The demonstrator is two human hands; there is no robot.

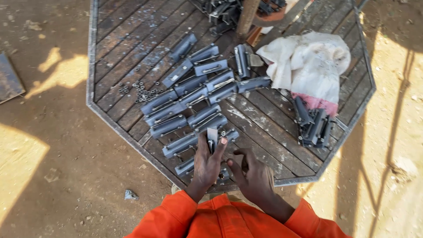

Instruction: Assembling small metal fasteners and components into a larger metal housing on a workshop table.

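My left hand (pixel 207 163) grips a small grey metal latch piece (pixel 212 137), holding it upright over the near edge of the wooden table (pixel 132 48). My right hand (pixel 252 174) is just beside it, fingers curled near the piece's lower end; whether it pinches something small is hidden. Several grey metal door bolts (pixel 185 108) lie in rows just beyond my hands. Both sleeves are orange.
A small heap of nuts (pixel 143 91) lies on the table's left. A white cloth bag (pixel 310 64) sits at the right, with a dark stack of metal parts (pixel 315 128) below it. More parts (pixel 224 13) surround a post at the back. Sandy ground lies around.
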